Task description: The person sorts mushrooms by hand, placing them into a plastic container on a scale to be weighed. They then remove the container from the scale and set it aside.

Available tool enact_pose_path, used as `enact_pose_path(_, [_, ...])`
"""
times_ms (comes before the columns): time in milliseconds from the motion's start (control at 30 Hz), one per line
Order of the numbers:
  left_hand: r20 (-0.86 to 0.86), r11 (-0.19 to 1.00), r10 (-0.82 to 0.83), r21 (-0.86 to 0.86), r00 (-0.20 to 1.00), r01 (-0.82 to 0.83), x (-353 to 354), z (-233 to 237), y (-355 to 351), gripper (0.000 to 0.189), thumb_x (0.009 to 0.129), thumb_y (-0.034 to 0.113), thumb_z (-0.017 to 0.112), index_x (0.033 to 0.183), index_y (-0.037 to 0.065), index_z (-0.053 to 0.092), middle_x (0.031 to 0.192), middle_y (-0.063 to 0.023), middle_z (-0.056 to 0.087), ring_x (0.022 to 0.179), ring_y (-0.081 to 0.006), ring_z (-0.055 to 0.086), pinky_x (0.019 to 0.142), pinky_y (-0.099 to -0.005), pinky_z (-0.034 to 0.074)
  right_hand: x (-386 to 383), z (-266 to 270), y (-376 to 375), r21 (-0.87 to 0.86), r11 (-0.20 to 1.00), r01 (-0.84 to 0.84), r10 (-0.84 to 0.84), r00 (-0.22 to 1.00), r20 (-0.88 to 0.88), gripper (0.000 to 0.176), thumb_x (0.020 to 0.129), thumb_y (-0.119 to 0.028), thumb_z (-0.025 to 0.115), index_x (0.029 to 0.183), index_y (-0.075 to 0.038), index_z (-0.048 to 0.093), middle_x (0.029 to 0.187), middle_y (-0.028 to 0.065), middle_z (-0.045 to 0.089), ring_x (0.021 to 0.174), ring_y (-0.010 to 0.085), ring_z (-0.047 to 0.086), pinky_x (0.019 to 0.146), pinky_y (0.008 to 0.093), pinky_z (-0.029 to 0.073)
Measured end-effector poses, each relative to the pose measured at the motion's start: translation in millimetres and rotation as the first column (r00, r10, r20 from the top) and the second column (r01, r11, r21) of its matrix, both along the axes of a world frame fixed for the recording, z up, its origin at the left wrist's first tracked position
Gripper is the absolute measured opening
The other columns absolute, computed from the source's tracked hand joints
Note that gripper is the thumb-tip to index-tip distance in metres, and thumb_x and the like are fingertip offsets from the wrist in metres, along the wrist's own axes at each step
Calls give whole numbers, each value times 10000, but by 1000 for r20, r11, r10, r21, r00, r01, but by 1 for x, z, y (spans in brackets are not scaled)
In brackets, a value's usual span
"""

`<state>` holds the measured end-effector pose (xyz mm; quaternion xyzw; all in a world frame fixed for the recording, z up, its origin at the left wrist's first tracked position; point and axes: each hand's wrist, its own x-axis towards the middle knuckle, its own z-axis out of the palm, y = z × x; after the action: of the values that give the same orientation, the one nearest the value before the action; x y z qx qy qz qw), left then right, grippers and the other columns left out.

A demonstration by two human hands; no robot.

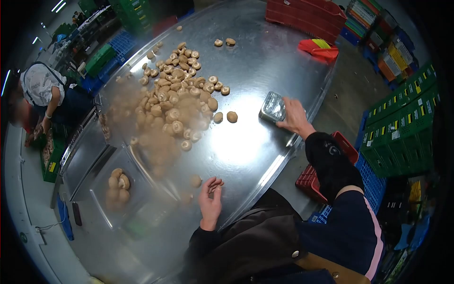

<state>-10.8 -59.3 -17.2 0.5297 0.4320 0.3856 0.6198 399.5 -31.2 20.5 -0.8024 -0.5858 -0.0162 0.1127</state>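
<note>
My right hand (296, 117) reaches across the steel table (246, 156) and grips the near right side of a clear plastic punnet (272, 107), thumb at its lower edge and fingers along its side. Close to the table's front edge, my left hand (211, 201) is held with fingers loosely bent and thumb apart, nothing in it. A single mushroom (196, 180) lies just beyond the left fingertips. Brown-capped mushrooms (176, 87) are heaped on the far left of the table, partly smeared by a blur. Two loose mushrooms (231, 117) lie between the heap and the punnet.
Several mushrooms (124, 181) rest in a metal pan (101, 210) at left. A red crate (307, 18) and a red bag (318, 50) sit at the table's far end. Green crates (402, 128) are stacked at right. Another person (45, 87) bends over a crate at left.
</note>
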Motion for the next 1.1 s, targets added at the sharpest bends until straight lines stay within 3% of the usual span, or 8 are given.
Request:
enact_pose_path(133, [129,978,21,-210,991,6,-2,11,12,394,978,94,560,1334,-38,457,1237,-157,605,1101,-226,622,955,-314,480,-56,19,-16,54,987,-151,161,913,-375,839,635,-367,827,1272,65,493,1108,280,613,1083,373,590,934,418,475])
enact_pose_path(300, [199,958,66,-287,978,-6,31,-23,37,470,988,182,587,1363,-47,423,1261,-160,584,1049,-193,616,910,-305,505,-195,-37,-29,84,833,-546,123,35,-992,750,853,-281,747,1461,-43,378,1334,109,551,1296,220,474,1060,377,394])
enact_pose_path(467, [161,964,63,-265,985,-19,42,5,43,369,996,186,538,1299,-21,505,1153,-121,626,1015,-177,608,874,-292,501,-232,-42,-19,126,904,-409,82,-123,-989,623,915,-267,690,1417,-7,427,1311,120,564,1200,201,537,1007,337,434])
enact_pose_path(633, [225,928,135,-369,965,-44,46,-44,49,344,970,122,603,1265,-39,530,1178,-112,626,1049,-167,603,933,-300,488,-207,-33,-13,39,993,-113,48,76,-996,403,946,-250,644,1227,36,604,1030,86,681,975,159,645,835,293,518])
enact_pose_path(833, [172,896,-112,-408,979,175,70,-37,35,421,910,36,653,1290,-55,495,1191,-153,610,1072,-161,604,934,-275,494,-166,-80,-25,-329,892,311,-186,-411,-892,291,970,-207,579,1143,24,618,961,102,682,774,143,650,728,264,554])
enact_pose_path(967, [-9,930,-167,-332,986,154,71,-64,19,438,893,69,665,1292,-36,516,1158,-168,622,1000,-193,627,861,-292,508,-138,-89,-59,-122,912,393,-149,38,-988,320,945,-223,614,1132,37,608,974,120,675,789,155,648,704,291,542])
enact_pose_path(1033, [-184,963,-243,-162,952,214,66,-49,14,425,902,83,656,1293,-16,525,1173,-167,625,1008,-217,635,856,-306,514,-119,-68,-71,101,950,296,-142,696,-704,345,884,-214,652,1127,28,609,1024,143,648,854,234,646,736,338,519])
enact_pose_path(1100, [-303,953,-303,-80,904,293,64,-47,9,418,913,106,644,1303,8,529,1206,-156,624,1021,-253,644,873,-333,517,-99,-70,-76,-19,980,198,-187,882,-433,429,856,-247,682,1213,-33,579,1171,182,605,1073,289,590,906,400,471])
